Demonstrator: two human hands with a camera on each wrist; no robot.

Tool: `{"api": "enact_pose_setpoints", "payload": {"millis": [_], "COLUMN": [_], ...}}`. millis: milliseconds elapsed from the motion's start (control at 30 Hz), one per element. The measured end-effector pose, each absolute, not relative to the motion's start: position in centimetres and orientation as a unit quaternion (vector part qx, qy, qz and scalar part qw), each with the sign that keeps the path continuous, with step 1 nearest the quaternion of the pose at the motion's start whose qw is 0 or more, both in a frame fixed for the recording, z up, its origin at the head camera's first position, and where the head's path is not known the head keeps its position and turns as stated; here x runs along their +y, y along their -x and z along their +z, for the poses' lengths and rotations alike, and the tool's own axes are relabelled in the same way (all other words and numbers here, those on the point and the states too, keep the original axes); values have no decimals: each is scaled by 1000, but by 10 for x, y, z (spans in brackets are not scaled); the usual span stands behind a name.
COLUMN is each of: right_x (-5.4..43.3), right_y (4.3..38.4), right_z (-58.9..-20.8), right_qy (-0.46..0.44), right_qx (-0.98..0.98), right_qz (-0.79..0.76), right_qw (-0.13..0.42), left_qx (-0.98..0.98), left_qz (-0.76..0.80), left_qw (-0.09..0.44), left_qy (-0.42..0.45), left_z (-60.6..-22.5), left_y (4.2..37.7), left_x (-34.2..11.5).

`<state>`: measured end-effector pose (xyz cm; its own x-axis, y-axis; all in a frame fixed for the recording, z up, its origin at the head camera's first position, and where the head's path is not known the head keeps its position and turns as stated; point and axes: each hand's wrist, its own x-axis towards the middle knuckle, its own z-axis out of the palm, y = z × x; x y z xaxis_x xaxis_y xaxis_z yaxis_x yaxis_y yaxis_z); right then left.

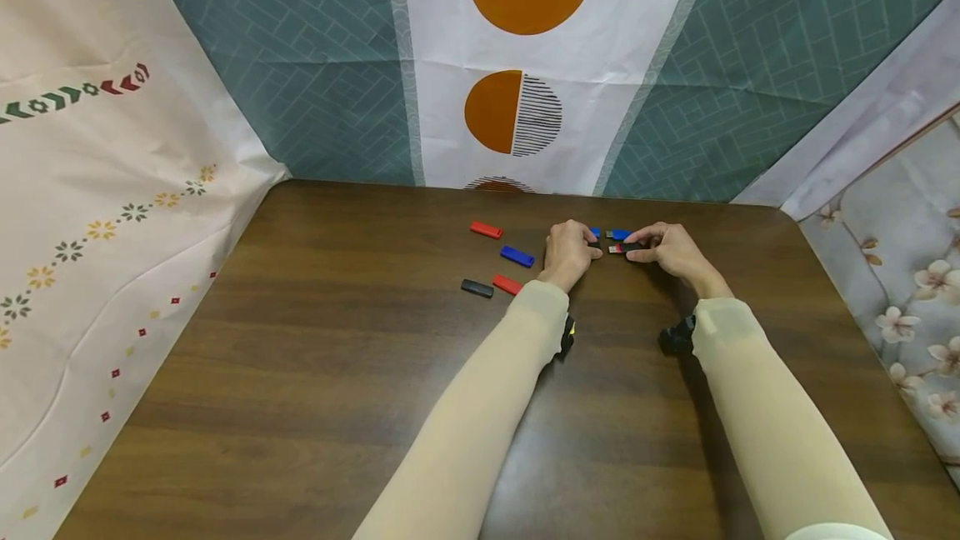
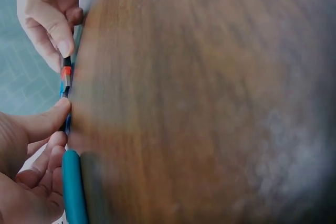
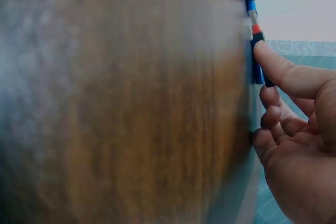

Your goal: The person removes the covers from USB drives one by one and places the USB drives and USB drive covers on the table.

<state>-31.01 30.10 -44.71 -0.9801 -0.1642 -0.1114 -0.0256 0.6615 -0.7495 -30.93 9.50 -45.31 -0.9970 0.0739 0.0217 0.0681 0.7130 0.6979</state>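
In the head view my right hand pinches a black USB flash drive by its body, between thumb and fingers. The drive's metal plug with a red part points left toward my left hand. Between thumb and fingertip, my left hand pinches a small black cap, mostly hidden by the fingers. A small gap separates cap and plug. Just behind them lies a blue USB flash drive with its plug bare, and a blue piece shows past the left fingertips. The right wrist view shows the black drive close up.
Left of my left hand lie a red stick, a blue stick, a black stick and another red stick, partly hidden by the left arm. The brown wooden table ends at a patterned cloth behind.
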Motion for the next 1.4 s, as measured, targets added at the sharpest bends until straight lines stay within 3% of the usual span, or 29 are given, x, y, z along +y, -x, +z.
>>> {"api": "enact_pose_setpoints", "payload": {"millis": [1400], "right_x": [297], "right_y": [309], "right_z": [-445], "right_qy": [50], "right_qx": [914], "right_qz": [-392], "right_qw": [86], "left_qx": [928], "left_qz": [369], "left_qw": [13], "left_qy": [-51], "left_z": [-452], "left_y": [311], "left_x": [96]}}
